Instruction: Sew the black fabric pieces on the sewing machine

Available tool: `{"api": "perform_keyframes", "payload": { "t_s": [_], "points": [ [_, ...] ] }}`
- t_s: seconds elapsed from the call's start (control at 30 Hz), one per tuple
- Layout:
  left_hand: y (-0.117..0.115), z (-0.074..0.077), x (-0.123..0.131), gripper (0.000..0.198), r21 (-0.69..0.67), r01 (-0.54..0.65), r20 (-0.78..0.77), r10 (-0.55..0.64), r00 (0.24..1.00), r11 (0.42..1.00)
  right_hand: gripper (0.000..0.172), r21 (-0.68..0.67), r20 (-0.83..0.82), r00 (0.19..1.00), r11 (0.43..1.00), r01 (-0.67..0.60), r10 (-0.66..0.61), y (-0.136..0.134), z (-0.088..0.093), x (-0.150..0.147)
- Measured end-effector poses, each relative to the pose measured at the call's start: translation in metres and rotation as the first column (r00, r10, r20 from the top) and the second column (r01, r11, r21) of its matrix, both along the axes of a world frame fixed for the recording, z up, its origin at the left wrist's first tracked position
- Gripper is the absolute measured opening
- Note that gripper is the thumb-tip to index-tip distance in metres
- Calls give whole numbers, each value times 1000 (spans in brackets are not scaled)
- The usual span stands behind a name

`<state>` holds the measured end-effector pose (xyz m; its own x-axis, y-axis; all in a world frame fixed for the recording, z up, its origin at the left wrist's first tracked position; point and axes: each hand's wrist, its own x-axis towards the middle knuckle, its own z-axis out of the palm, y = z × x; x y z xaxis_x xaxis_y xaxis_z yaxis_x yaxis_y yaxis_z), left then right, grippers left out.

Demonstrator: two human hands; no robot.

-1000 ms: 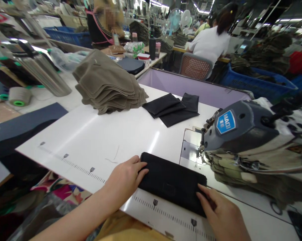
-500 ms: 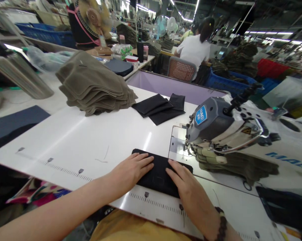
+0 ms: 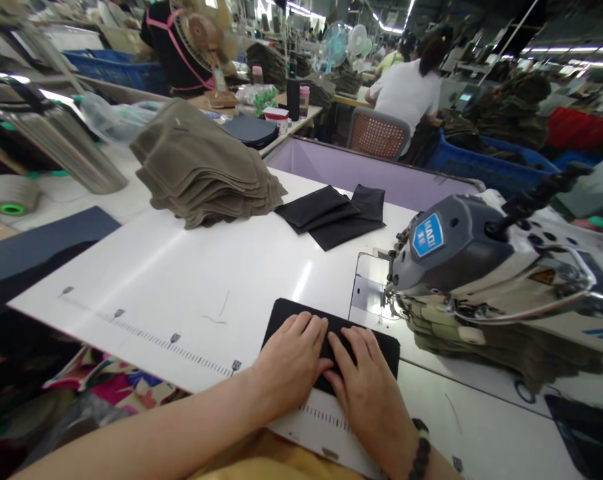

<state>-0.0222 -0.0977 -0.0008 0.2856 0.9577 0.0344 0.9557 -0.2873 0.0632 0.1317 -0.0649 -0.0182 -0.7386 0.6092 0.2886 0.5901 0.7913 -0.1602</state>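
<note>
A dark, flat piece of black fabric (image 3: 284,312) with rounded corners lies on the white sewing table in front of me. My left hand (image 3: 296,347) presses on its left half, the fingers bent and side by side, the thumb apart from them. On the right half rests my right hand (image 3: 364,373), its fingers somewhat spread and its thumb stretched toward the left one. The two hands nearly meet over the fabric's middle and hide much of it. Just behind and to the right is the needle area of the sewing machine (image 3: 456,247).
A tall stack of olive-brown fabric pieces (image 3: 206,167) stands at the back left. Black folded pieces (image 3: 331,213) lie behind the machine plate. More olive pieces (image 3: 506,340) lie under the machine arm. A thread cone (image 3: 14,193) is far left; a co-worker (image 3: 406,87) sits ahead.
Both hands have drawn together over the middle of the black fabric, fingers more bent and thumbs now showing. The whole view has shifted slightly, so things appear farther right.
</note>
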Motion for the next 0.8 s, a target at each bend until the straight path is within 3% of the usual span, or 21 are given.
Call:
{"api": "perform_keyframes", "payload": {
  "t_s": [0.17,0.3,0.53,0.8],
  "points": [
    [-3,-4,-2,45,4,-46,89,45,995,999,40,-16,57,995,997,-75,76,6,-6,4],
    [-4,-5,-3,46,21,-68,120,65,991,997,48,-35,142,987,997,-65,69,8,-3,3],
    [-2,-12,-9,60,47,-111,38,110,993,993,45,-114,167,984,993,-36,55,7,0,4],
    [-16,-25,-62,75,187,-155,-57,169,984,970,44,-205,135,991,979,6,22,6,8,2]
  ]
}}
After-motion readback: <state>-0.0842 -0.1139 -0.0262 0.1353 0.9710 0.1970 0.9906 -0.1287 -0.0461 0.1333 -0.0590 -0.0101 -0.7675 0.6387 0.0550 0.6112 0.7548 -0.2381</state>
